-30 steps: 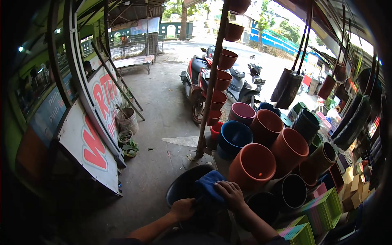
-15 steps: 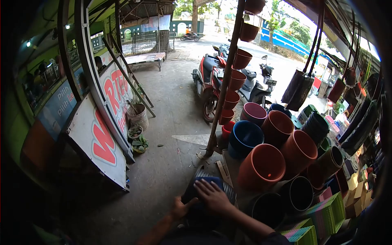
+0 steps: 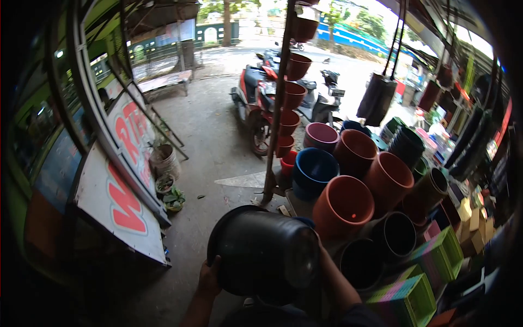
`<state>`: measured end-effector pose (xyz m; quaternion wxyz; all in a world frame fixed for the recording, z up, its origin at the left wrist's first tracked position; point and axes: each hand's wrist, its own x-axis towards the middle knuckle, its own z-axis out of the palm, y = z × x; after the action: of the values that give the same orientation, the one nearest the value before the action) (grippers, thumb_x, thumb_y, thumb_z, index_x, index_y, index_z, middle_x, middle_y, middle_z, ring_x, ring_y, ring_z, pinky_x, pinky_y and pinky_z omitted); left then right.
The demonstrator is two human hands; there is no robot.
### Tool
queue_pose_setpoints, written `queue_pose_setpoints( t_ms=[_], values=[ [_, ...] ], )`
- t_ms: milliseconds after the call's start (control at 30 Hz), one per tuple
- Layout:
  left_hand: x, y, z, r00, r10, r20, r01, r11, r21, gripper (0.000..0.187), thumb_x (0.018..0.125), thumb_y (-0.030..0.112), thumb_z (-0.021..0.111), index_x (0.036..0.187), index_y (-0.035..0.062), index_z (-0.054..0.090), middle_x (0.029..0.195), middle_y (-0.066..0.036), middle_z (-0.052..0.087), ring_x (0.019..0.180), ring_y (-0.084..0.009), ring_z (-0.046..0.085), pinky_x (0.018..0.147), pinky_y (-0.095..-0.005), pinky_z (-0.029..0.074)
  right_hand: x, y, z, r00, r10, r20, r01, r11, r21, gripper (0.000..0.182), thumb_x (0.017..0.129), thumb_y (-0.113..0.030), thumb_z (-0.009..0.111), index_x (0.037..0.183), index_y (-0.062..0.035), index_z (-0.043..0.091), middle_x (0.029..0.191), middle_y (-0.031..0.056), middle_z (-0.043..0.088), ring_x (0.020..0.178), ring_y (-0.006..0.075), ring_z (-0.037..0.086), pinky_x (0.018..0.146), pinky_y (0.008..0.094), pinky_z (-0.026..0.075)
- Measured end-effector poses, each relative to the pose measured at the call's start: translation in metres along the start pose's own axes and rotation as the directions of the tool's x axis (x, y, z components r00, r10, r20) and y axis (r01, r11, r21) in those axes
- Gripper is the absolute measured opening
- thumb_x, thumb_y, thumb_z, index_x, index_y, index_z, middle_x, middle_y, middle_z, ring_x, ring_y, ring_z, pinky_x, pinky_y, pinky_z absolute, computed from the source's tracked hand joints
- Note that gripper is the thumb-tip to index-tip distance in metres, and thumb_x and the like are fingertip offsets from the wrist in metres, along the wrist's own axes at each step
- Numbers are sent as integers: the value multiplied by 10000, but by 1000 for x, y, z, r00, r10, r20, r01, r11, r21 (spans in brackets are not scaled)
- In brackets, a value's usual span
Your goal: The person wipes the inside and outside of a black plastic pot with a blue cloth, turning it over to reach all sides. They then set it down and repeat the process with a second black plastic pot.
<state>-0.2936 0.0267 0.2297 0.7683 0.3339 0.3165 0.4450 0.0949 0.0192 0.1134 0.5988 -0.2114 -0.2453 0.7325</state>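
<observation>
A large black plastic pot point(image 3: 256, 248) lies sideways between my hands, its wide rim toward the left and its shiny base toward the right. My left hand point(image 3: 209, 277) grips it near the rim, thumb up against the wall. At the base end, my right hand point(image 3: 325, 255) holds the other side; its fingers are mostly hidden behind the pot. A small bit of a blue thing point(image 3: 306, 221) shows just behind the base. The inside of the pot is out of sight.
Terracotta-coloured pots point(image 3: 343, 206), blue pots point(image 3: 315, 168) and black pots point(image 3: 394, 235) stand close on my right, with green baskets point(image 3: 406, 297) nearer. A post point(image 3: 277, 120) with hanging pots rises ahead. A white signboard point(image 3: 117, 201) leans left; parked motorbikes point(image 3: 256, 103) stand beyond.
Earlier my hands were together over a blue thing on dark ribbed items. Now they are apart, holding the black pot up on its side. The view has shifted slightly.
</observation>
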Motion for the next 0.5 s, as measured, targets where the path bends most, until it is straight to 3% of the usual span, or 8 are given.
queue_pose_setpoints(
  t_ms=[33,100,167,233,267,300,433,500],
  values=[
    [5,-3,-1,1000,-18,-22,16,997,-81,532,976,363,563,1314,-41,488,1268,-163,598,1110,-273,624,953,-393,521,-13,10,1,999,-36,-27,36,999,4,383,977,-315,484,1214,-36,596,1140,107,664,1034,204,632,941,364,492],
    [17,-20,0,998,-61,-3,59,980,-192,555,974,378,563,1319,-49,478,1276,-171,588,1126,-281,611,968,-397,514,-33,48,27,912,-156,-380,189,981,50,428,985,-334,465,1253,-19,573,1187,126,642,1087,221,609,993,379,456],
    [27,-34,6,994,-108,-1,102,948,-302,578,971,392,563,1323,-57,468,1285,-178,578,1143,-290,598,982,-401,506,-43,83,75,700,-207,-683,335,941,58,473,993,-353,446,1293,-2,550,1234,146,620,1140,238,587,1044,393,421],
    [35,-44,17,976,-218,19,204,869,-452,590,987,404,529,1338,-64,452,1307,-171,566,1172,-309,576,1014,-420,483,-52,95,147,446,-239,-863,232,962,-146,505,988,-269,439,1383,45,441,1363,197,528,1221,295,537,1076,355,398],
    [38,-50,20,972,-234,32,223,864,-452,590,987,404,529,1338,-64,452,1307,-171,566,1172,-309,576,1014,-420,483,-66,142,110,495,-515,-700,-45,789,-612,536,987,-269,430,1418,48,389,1420,203,466,1297,299,464,1113,381,339],
    [42,-56,22,960,-281,-6,248,854,-457,586,990,396,528,1340,-67,448,1316,-175,561,1171,-319,577,1012,-432,484,-80,188,72,623,-647,-440,-270,349,-897,572,987,-268,422,1453,51,336,1478,209,404,1372,303,391,1149,407,280],
    [45,-55,42,910,-335,-243,255,917,-308,553,990,398,532,1283,-71,501,1231,-182,606,1059,-304,640,919,-431,538,-66,155,180,508,-839,-196,-146,140,-979,663,942,-297,482,1503,-9,277,1555,193,284,1465,300,226,1191,455,129],
    [49,-74,23,915,-332,-230,291,936,-197,552,979,423,545,1228,-70,538,1157,-169,629,985,-275,660,859,-412,556,-70,143,201,838,-544,-23,-223,-303,-927,680,911,-374,515,1499,-89,325,1586,148,237,1486,347,140,1195,466,35]
  ],
)
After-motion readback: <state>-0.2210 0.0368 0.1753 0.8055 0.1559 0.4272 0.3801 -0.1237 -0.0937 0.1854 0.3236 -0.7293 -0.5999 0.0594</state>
